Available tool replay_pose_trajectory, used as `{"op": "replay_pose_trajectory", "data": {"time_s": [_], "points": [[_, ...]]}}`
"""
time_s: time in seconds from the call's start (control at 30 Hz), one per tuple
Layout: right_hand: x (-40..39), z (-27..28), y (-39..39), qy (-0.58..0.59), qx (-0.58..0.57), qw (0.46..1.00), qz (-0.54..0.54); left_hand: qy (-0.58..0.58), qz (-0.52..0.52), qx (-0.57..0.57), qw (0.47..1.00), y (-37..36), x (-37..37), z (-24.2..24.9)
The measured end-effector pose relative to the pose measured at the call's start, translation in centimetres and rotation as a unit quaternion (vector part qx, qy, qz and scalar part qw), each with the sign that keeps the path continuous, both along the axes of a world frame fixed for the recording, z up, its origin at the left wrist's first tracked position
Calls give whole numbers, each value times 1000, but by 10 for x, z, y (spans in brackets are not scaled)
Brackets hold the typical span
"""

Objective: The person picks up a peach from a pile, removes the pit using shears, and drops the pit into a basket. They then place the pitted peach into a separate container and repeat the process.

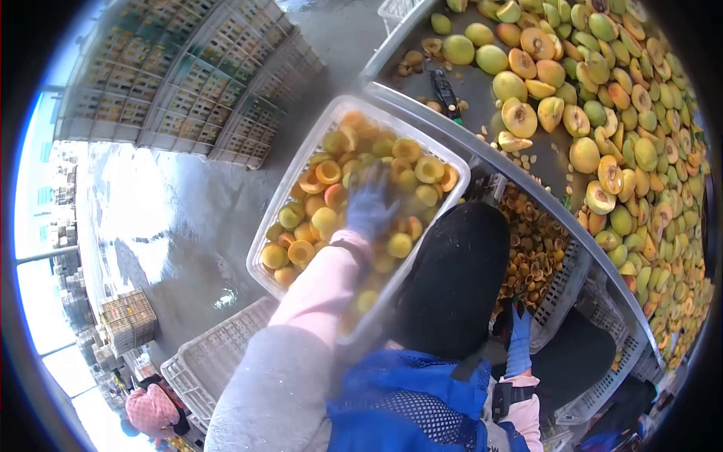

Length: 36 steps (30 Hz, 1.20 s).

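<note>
My left hand (371, 207), in a blue-grey glove, lies over the halved fruit (325, 218) in a white plastic crate (263, 226). Its fingers are spread and partly blurred, and nothing shows in its grip. At the lower right, my right hand (520, 324), in a blue glove, hangs beside my knee, close to a lower crate of small fruit pieces (531, 248). Its fingertips are dark and hard to make out, so what they hold, if anything, is hidden.
A metal-edged table (527, 175) at the right bears many whole and halved fruits and a black tool (444, 94). Stacked crates (196, 83) stand at upper left. An empty-looking crate (218, 354) is at lower left, near a person in a pink head covering (151, 410).
</note>
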State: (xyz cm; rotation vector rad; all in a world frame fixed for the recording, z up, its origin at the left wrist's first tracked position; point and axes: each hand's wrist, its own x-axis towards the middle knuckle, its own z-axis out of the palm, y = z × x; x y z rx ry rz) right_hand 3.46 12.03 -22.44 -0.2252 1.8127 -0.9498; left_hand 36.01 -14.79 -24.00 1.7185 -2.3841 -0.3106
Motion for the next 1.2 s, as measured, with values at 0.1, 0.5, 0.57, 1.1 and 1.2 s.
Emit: {"op": "replay_pose_trajectory", "data": {"time_s": [0.1,0.5,0.57,1.1,1.2], "points": [[2,10,-9,-19,20,1000,-9,11,-5,-17,1000,-2,3,1],[-25,13,31,35,34,999,2,-27,161,-89,983,41,93,-22],[-19,8,25,40,-4,999,12,-46,142,-89,985,40,98,-21],[-24,33,50,-32,-117,992,-23,-112,178,95,973,50,72,13],[-26,126,40,-247,-135,950,-139,121,167,-114,972,43,-2,74]]}}
